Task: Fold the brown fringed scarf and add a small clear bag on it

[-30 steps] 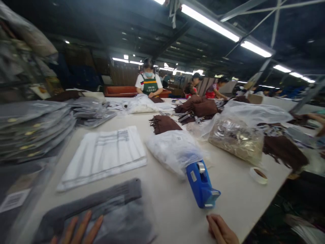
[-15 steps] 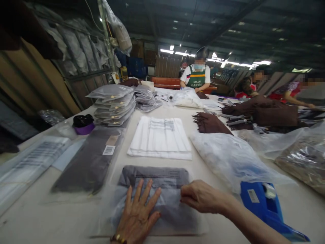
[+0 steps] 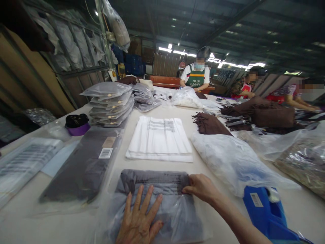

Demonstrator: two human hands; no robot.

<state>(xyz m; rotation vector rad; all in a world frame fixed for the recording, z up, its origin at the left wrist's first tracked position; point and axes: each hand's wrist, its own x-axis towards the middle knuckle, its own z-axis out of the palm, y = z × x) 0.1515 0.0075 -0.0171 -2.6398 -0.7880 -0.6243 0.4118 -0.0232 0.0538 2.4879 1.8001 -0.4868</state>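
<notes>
A clear plastic bag (image 3: pixel 175 211) with folded dark grey cloth inside lies flat on the table in front of me. My left hand (image 3: pixel 139 217) is spread on top of it, fingers apart and palm down. At the bag's upper right edge my right hand (image 3: pixel 198 186) is closed, thumb and fingers pinching the plastic. Faint print shows through near the top of the bag. Just beyond lies a stack of white folded cloths (image 3: pixel 159 142) with grey stripes. To the left is another bagged dark grey cloth (image 3: pixel 78 166) with a brown tag and a barcode label.
A blue tape dispenser (image 3: pixel 264 210) and a crumpled clear bag (image 3: pixel 223 156) sit at right. Brown fringed cloth (image 3: pixel 212 123) lies behind them. Stacked grey packages (image 3: pixel 110 103) and a purple tape roll (image 3: pixel 77 127) stand at left. Co-workers (image 3: pixel 195 74) stand across the table.
My right hand has moved slightly up and right along the bag's edge. My left hand stays flat on the bag. The view has shifted a little.
</notes>
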